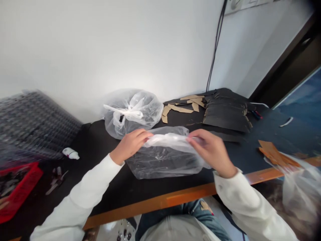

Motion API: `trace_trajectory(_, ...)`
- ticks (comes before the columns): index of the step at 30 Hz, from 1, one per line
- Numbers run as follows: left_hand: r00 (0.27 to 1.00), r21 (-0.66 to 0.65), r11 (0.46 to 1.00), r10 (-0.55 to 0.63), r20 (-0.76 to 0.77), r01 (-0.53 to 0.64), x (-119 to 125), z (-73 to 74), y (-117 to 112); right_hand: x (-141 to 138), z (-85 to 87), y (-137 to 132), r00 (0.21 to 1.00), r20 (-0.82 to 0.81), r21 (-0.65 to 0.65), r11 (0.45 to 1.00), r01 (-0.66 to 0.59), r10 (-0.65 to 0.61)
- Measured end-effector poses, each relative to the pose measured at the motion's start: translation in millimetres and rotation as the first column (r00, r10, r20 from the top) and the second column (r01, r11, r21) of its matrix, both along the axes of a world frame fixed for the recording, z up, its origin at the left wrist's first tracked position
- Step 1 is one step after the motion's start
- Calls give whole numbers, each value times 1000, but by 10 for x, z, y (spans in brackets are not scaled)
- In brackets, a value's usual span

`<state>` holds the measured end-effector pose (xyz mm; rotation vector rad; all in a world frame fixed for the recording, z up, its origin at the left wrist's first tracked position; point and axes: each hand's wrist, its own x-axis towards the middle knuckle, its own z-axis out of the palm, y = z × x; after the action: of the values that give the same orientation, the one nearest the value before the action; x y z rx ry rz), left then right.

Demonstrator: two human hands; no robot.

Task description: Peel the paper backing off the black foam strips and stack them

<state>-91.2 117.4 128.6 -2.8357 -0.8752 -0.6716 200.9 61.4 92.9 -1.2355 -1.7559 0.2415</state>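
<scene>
A clear plastic bag (165, 164) lies on the black table in front of me, its top edge gathered into a whitish band. My left hand (131, 144) pinches the left end of that band between thumb and fingers. At the other end, my right hand (212, 150) grips the band the same way, so it stretches roughly level between both hands. Just behind is a second clear bag (132, 112), puffed out and knotted at the top with white handles. What the bags hold, if anything, I cannot make out.
Cardboard strips (179, 108) and a stack of black sheets (225, 110) lie at the back right. On the left are a grey stacked mesh pile (37, 124), a small white bottle (71, 153) and a red crate (25, 190). A white plastic bag (301, 187) hangs at the right edge.
</scene>
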Motion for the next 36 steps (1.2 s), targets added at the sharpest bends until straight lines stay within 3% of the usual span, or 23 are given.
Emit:
trace_trajectory(2,990,19,999,41,136,-44,-200,47,-68,162,6,-203,952,-305,95,994,57,-26)
trace_trajectory(5,902,-26,995,99,420,-97,-431,162,-264,390,6,-504,699,-714,164,980,109,42)
trace_trajectory(6,846,-98,995,84,527,-38,-464,207,-340,441,14,-577,640,-767,160,977,137,36)
trace_trajectory(8,772,-269,938,1,635,220,-455,302,-493,482,63,-670,656,-755,166,965,201,-6)
trace_trajectory(10,806,-435,780,-146,574,450,-365,393,-640,430,160,-699,800,-600,272,943,191,11)
trace_trajectory(11,843,-510,711,-226,487,485,-303,435,-708,369,223,-690,901,-427,330,940,82,71)
trace_trajectory(12,876,-564,677,-291,385,473,-239,473,-772,289,289,-664,968,-193,355,931,-81,158)
trace_trajectory(13,903,-592,682,-325,281,430,-178,507,-828,194,354,-621,962,72,319,908,-273,264)
trace_trajectory(15,952,-586,760,-295,78,283,-86,564,-913,-14,455,-491,732,487,120,794,-596,476)
trace_trajectory(17,978,-538,835,-191,-82,118,-49,601,-955,-190,495,-336,507,605,-99,690,-717,614)
trace_trajectory(18,979,-517,855,-145,-147,49,-52,608,-962,-247,489,-266,443,607,-216,674,-707,660)
trace_trajectory(19,972,-499,867,-103,-212,-17,-67,605,-960,-277,470,-209,408,602,-323,677,-662,686)
trace_trajectory(21,932,-461,874,-30,-360,-150,-120,566,-945,-260,407,-148,400,630,-460,735,-499,666)
trace_trajectory(23,876,-412,878,17,-482,-244,-173,501,-933,-168,339,-160,410,708,-468,816,-338,576)
trace_trajectory(25,895,-355,906,54,-444,-231,-186,452,-943,-60,297,-222,418,789,-387,892,-232,451)
trace_trajectory(27,975,-283,950,70,-210,-129,-124,455,-974,10,303,-293,431,843,-278,946,-166,323)
trace_trajectory(29,998,-205,979,-8,62,21,32,499,-1000,17,361,-323,464,862,-145,977,-157,202)
trace_trajectory(31,974,-167,972,-137,178,167,268,540,-977,-26,462,-279,527,840,-37,983,-180,128)
trace_trajectory(33,980,-194,963,-167,107,186,536,545,-867,-75,583,-168,615,784,45,980,-193,85)
trace_trajectory(36,971,-289,955,-5,-239,-66,833,510,-551,-84,742,-2,696,717,128,977,-168,25)
